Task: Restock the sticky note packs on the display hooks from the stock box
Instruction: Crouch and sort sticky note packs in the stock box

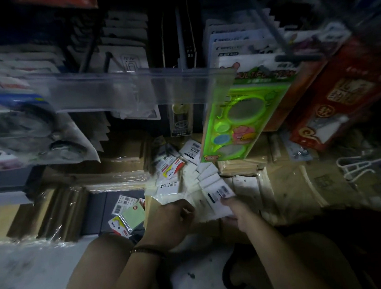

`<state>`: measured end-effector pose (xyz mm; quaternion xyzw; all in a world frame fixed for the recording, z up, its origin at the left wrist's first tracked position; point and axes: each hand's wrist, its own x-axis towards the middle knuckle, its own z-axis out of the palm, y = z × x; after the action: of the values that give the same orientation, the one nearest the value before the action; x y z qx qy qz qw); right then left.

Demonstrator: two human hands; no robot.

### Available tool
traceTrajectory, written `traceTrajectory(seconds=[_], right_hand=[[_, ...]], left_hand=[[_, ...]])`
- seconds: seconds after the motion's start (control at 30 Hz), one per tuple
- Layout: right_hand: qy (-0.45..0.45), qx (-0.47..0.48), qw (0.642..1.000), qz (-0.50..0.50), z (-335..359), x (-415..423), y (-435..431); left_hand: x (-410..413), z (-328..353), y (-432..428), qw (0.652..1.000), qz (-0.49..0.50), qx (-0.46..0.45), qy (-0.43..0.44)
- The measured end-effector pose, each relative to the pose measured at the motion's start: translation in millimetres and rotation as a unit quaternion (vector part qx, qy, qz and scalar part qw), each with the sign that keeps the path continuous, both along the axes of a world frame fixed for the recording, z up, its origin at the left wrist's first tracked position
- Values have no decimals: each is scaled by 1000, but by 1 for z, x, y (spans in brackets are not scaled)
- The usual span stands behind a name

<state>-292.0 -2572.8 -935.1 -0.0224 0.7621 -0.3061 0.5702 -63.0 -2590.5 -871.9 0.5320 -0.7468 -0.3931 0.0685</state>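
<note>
Head view, dim light. R hand (pixel 235 211) grips a fan of sticky note packs (pixel 212 189): thumb on top by the barcode label, fingers curled under. The packs are white-backed and spread out away from the hand. L hand (pixel 168 222) is at the fan's near-left edge, fingers curled in and pinching the lowest packs. There's a dark bead bracelet (pixel 145 249) on that wrist. Both hands are close together, nearly touching.

Just beyond the hands is the open cardboard stock box (pixel 146 155), w/ more loose packs (pixel 171 168) piled inside. Some lie face up w/ red/yellow header cards, some show barcodes. Can't tell how deep the pile goes.

Left of the L hand, outside the box, a light green pack (pixel 132 215) lies on a dark surface w/ a couple more packs beside it. Further left sit plastic-wrapped cardboard bundles (pixel 59 211).

Above and beyond the R hand hangs a bright green stencil pack (pixel 236 122). Right of that is a red box (pixel 342 98). White hangers (pixel 366 163) lie on flat cartons far right of the R hand. A clear price rail (pixel 134 89) runs across, above the hands, w/ hanging carded goods behind it, too blurred to name.
</note>
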Motion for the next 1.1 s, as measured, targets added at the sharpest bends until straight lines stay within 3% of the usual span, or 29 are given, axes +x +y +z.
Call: traceTrajectory(seconds=[0.1,0.17,0.2,0.27,0.33,0.4,0.5,0.57,0.67,0.8,0.93,1.1], right_hand=[[81,-93,992,-8,24,-3,15],[135,-183,974,-4,46,1,27],[164,-225,960,9,59,5,35],[217,-307,925,63,75,14,56],[255,-379,879,138,89,22,74],[305,-434,816,228,104,28,86],[374,-473,748,277,117,38,96],[376,-470,741,297,124,42,106],[303,-473,771,300,140,47,127],[260,-483,819,170,174,55,145],[197,-485,848,86,221,59,143],[217,-536,809,103,302,54,133]], left_hand=[[-3,3,2,997,43,56,21],[-10,12,6,977,108,140,116],[-14,21,9,954,155,191,168],[-19,37,14,874,233,326,276],[-19,53,20,798,248,421,353],[-17,64,29,772,243,444,385],[-12,75,47,775,250,393,427],[-8,79,59,772,262,352,460],[-3,93,79,764,267,311,499],[7,121,111,759,234,292,532],[18,170,126,800,185,255,511],[22,235,114,863,170,111,462]])
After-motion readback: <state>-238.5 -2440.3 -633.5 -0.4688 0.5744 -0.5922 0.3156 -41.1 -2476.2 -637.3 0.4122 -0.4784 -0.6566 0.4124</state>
